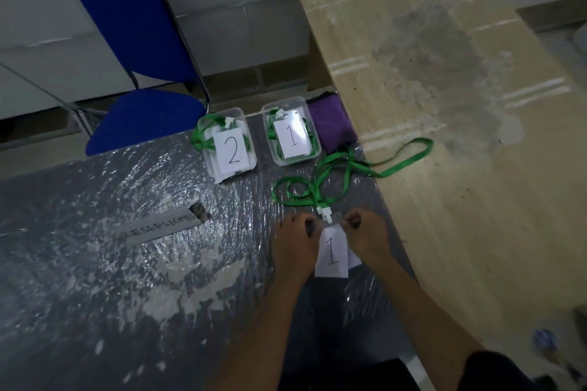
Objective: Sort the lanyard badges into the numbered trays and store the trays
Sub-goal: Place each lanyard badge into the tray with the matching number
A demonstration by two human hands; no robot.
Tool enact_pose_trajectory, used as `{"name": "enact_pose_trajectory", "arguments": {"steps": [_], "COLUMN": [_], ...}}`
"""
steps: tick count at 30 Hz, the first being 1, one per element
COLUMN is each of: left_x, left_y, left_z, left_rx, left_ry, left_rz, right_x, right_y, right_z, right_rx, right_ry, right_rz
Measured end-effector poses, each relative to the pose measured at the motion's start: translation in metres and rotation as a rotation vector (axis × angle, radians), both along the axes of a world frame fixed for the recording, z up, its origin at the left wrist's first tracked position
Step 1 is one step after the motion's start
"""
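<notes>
Now both forearms reach forward over the grey table. Left hand and right hand sit close together, fingers curled, pinching the top of the badge marked 1, its green lanyard trailing toward the trays.

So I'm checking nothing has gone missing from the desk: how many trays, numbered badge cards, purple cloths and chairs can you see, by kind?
Clear plastic trays: 2, tray 2 and tray 1
Numbered badge cards: 3, a 2, a 1, and a 1 pinched by the left hand and right hand
Purple cloths: 1
Blue chairs: 1
Total: 7
</notes>
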State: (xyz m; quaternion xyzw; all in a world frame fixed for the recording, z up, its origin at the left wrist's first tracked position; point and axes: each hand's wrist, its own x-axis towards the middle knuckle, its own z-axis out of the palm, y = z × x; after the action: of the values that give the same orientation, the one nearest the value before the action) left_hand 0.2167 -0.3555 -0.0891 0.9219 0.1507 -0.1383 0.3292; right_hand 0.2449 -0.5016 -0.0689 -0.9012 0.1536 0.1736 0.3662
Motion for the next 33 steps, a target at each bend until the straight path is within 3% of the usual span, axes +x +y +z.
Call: {"name": "enact_pose_trajectory", "arguments": {"steps": [4, 7, 12, 15, 26, 33], "left_x": [-0.002, 0.001, -0.002, -0.004, -0.023, -0.023], "left_y": [0.000, 0.002, 0.016, 0.027, 0.053, 0.059], "left_z": [0.008, 0.028, 0.059, 0.074, 0.114, 0.147], "left_rx": [-0.223, -0.405, -0.520, -0.542, -0.579, -0.660], "left_ry": [-0.087, -0.047, -0.105, -0.131, -0.242, -0.279], "left_rz": [0.169, 0.258, 0.220, 0.168, 0.273, 0.261], "right_x": [0.001, 0.004, 0.018, 0.032, 0.065, 0.075], "right_y": [0.004, 0.009, 0.018, 0.027, 0.067, 0.099], "right_z": [0.011, 0.025, 0.049, 0.067, 0.131, 0.177], "right_rx": [0.035, 0.185, 0.343, 0.545, 1.056, 0.980], "right_ry": [0.011, 0.017, 0.305, 0.445, 0.355, 0.155], "right_rz": [-0.056, -0.084, -0.003, -0.045, -0.105, 0.024]}}
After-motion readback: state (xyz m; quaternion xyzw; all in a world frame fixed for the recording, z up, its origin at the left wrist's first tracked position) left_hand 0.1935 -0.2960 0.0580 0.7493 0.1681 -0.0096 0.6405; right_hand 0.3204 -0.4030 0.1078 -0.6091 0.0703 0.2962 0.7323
